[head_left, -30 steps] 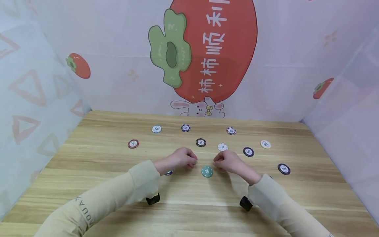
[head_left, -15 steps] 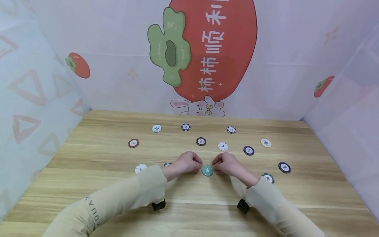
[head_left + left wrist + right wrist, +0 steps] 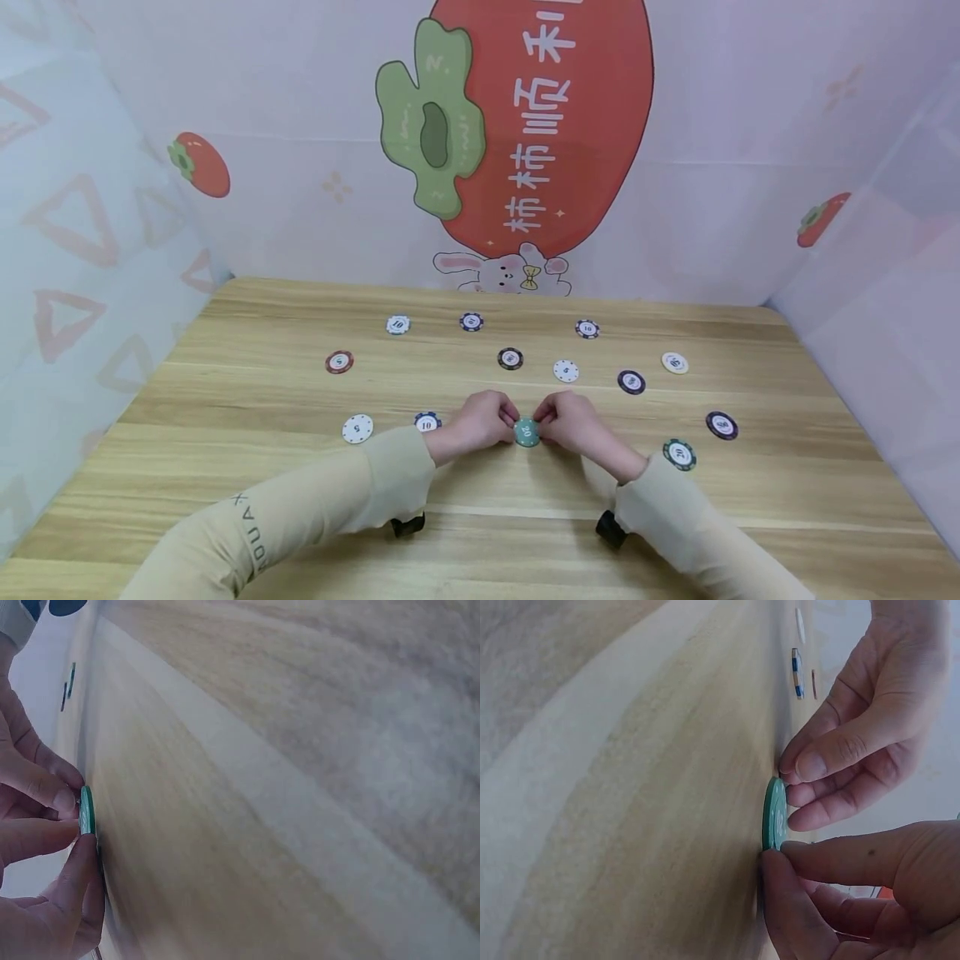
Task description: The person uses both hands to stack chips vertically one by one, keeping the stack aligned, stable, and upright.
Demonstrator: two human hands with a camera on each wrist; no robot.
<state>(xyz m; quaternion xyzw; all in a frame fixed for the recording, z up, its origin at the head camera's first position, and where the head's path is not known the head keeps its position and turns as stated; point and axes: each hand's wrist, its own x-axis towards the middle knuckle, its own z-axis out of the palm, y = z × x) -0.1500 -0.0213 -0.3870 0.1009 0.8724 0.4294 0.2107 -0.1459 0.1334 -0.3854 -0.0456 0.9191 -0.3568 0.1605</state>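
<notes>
Near edge: beige left sleeve and right sleeve are coming in from the lower corners, with a black wrist device showing under the left cuff and a second black device under the right. All over the wooden table.

Green-rimmed 20 chip is lying just beside the right cuff. White 5 chip is lying left of the left wrist; blue-rimmed 10 chip is sitting next to that wrist, partly covered.

Center: left hand and right hand are pinching the green 20 chip from opposite edges, thumb and fingers closing on the rim each side. It's facing up between them, close to the tabletop; wrist cams are too edge-on and soft to tell whether it's touching wood.

Right side: dark purple chip, then purple chip and cream chip are lying farther back.

Beyond the hands: small white chip, black chip, red chip.

Far row: pale-rimmed 10 chip, navy chip, navy-rimmed 10 chip. White backdrop with a large printed persimmon is standing behind.
</notes>
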